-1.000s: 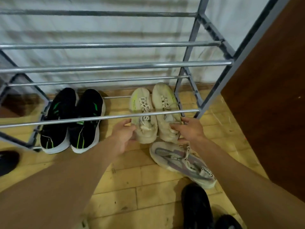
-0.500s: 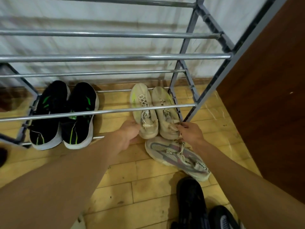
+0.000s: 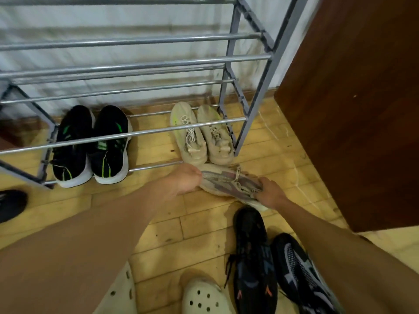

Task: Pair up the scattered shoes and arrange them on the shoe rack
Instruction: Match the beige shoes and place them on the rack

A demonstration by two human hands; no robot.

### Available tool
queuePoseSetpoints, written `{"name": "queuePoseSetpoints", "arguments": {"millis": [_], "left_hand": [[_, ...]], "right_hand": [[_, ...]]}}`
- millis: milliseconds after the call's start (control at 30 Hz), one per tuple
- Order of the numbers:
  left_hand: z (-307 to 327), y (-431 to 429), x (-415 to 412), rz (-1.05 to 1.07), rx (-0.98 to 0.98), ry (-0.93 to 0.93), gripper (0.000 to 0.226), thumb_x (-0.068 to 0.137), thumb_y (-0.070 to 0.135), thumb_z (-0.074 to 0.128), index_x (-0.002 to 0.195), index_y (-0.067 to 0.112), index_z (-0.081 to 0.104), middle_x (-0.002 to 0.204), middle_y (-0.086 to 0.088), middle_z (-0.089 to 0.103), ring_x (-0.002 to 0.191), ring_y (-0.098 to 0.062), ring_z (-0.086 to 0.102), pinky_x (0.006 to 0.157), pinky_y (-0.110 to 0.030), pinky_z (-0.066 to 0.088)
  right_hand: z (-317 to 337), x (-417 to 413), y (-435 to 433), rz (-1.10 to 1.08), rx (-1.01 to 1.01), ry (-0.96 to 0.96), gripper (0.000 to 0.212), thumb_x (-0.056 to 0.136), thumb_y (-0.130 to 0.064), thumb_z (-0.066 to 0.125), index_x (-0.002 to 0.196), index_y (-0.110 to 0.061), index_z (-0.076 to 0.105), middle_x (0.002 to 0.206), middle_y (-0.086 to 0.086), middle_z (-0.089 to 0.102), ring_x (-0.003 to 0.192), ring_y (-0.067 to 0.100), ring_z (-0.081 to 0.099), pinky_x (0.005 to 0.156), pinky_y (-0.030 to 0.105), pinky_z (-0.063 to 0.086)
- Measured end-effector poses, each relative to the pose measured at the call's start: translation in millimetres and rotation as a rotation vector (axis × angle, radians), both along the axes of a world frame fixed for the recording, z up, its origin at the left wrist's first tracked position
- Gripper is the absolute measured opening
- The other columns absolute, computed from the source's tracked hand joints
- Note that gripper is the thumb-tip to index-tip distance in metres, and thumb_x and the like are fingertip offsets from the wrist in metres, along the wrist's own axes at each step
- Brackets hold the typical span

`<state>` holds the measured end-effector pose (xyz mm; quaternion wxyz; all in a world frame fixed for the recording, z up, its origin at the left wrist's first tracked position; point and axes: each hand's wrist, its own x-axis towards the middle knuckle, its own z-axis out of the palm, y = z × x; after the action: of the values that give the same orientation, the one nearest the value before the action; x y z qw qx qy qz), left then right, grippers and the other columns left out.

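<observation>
Both hands on one grey sneaker (image 3: 231,184) lying on the floor (image 3: 158,234) just in front of the rack (image 3: 254,57). Left hand (image 3: 184,181) curls round its toe end, right hand (image 3: 271,193) grips the heel end by the collar; both closed on it. Sneaker's long axis runs about 10 to 4 o'clock, toe at 10, heel at 4, laces up, grey-purple pattern on top, letters near the heel too blurred to read.

Rack's bottom tier holds two pairs, all toes pointing 12 toward the wall (image 3: 113,19), heels at 6. Black pair (image 3: 90,146) with green stripes sits at the left, shoes touching side by side. Beige pair (image 3: 201,134) sits at the right end, against the rack's right post, also touching, long axes tilted slightly toward 11. Grey sneaker's toe lies just beside the beige pair's heels, at 6 o'clock from them. Upper tiers show only bars.

Two dark sneakers (image 3: 272,264) on floor at 6 o'clock from the right hand, side by side, toes roughly toward 12. Another black shoe (image 3: 11,205) at far left edge, partly cut off. White clogs (image 3: 201,298) at bottom edge. Brown panel (image 3: 362,109) stands right of the rack.
</observation>
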<state>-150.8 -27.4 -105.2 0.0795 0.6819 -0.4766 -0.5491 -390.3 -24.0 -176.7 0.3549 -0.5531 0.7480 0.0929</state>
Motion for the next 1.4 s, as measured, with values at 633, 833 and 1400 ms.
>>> {"name": "queuePoseSetpoints", "arguments": {"millis": [633,833,1400], "left_hand": [[119.8,60.8,10.9,-0.175,-0.169,-0.039,0.026,0.091,0.003,0.047,0.11,0.008,0.064,0.098,-0.003,0.059,0.094,-0.017,0.056,0.073,-0.02,0.047],[187.3,97.5,18.9,-0.146,-0.306,-0.054,0.014,0.091,0.007,0.049,0.086,0.014,0.06,0.088,-0.003,0.059,0.075,-0.013,0.054,0.064,-0.019,0.045],[386.8,232.1,167.2,0.513,-0.698,0.404,0.049,0.086,0.037,0.065,0.128,0.014,0.055,0.117,-0.003,0.067,0.103,-0.018,0.064,0.095,-0.037,0.049]], "right_hand": [[131.2,13.2,28.3,0.37,-0.245,0.533,0.023,0.092,-0.009,0.052,0.113,-0.008,0.061,0.115,0.009,0.063,0.107,0.028,0.062,0.083,0.034,0.052],[232.0,7.1,51.5,0.276,-0.433,0.234,0.019,0.077,-0.02,0.067,0.096,-0.021,0.07,0.091,0.003,0.068,0.087,0.024,0.064,0.069,0.031,0.047],[467.8,248.0,164.6,0.274,-0.696,-0.978,0.025,0.086,-0.002,0.066,0.11,-0.008,0.067,0.095,0.012,0.07,0.076,0.021,0.068,0.063,0.033,0.058]]}}
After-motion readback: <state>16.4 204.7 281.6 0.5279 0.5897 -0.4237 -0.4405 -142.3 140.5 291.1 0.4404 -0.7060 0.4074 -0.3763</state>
